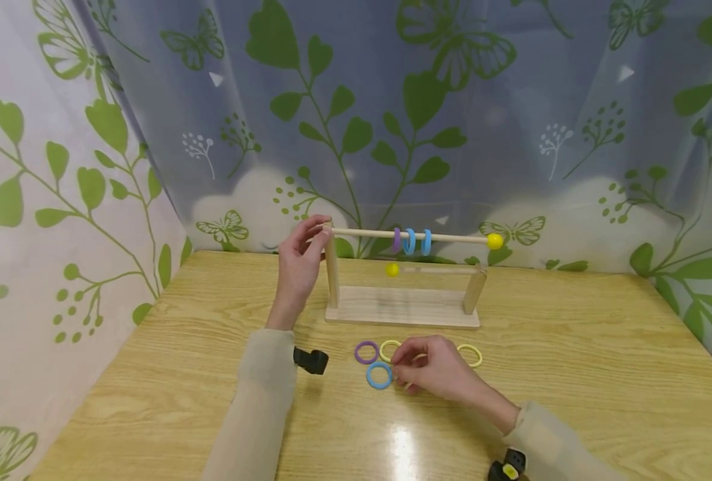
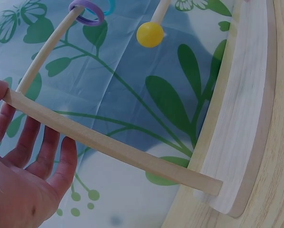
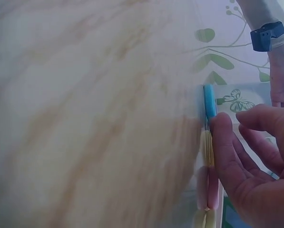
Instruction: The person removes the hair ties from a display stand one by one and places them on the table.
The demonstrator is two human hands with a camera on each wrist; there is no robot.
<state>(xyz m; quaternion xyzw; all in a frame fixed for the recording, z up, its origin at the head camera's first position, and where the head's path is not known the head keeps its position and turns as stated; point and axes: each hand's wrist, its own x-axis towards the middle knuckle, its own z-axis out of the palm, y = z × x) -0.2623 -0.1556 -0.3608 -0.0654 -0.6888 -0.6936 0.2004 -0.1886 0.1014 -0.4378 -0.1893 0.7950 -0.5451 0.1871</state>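
The blue ring (image 1: 379,387) lies flat on the bench (image 1: 151,381), close by a purple ring (image 1: 366,363) and a yellow ring (image 1: 383,351); a strip of wood separates them from the wooden stand (image 1: 401,308) near the back edge. The right hand (image 1: 437,367) bends beside the blue ring, fingers loosely parted; I can't tell whether they touch. The left hand (image 1: 299,252) pinches the stand's left post (image 1: 332,274) up top.

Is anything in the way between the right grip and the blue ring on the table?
Nothing visible is. The right grip is close beside the blue ring; the purple ring lies beyond, not between.
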